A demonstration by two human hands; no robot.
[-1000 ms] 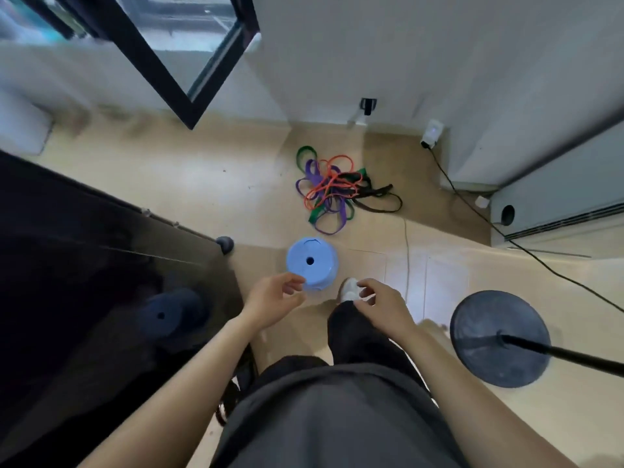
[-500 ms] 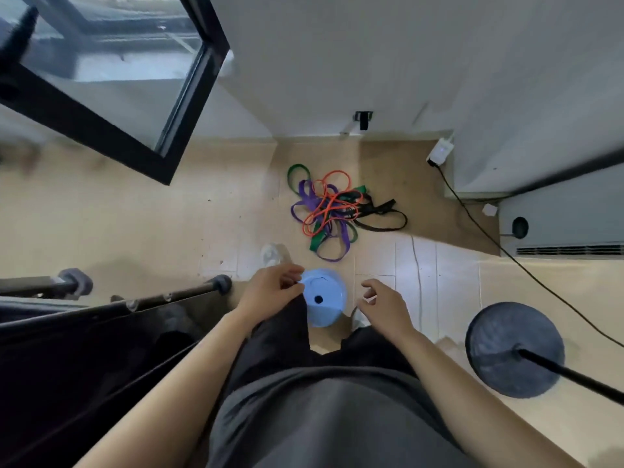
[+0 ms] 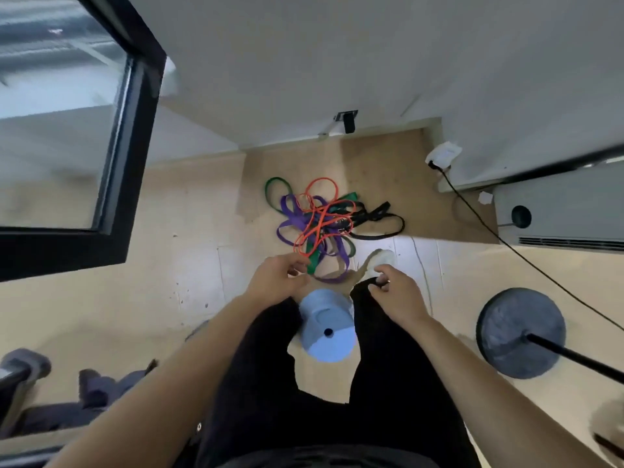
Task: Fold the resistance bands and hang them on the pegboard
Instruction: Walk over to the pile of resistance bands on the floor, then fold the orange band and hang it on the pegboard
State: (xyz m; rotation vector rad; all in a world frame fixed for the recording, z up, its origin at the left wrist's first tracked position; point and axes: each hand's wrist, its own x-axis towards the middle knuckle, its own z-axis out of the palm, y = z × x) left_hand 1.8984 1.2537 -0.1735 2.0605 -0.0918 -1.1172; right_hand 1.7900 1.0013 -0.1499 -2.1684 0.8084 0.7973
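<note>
Bands (image 3: 320, 221) tangled (count unclear) — left hand (image 3: 275, 282) near | right hand (image 3: 398, 295) empty

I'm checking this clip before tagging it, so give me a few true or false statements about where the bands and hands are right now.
1. The resistance bands lie tangled on the floor. True.
2. The left hand holds an orange band. False: it is empty, just short of the pile.
3. The right hand is empty. True.
4. The blue stool sits between the person's legs. True.
5. Every band is purple. False: orange, green and black ones show too.
</note>
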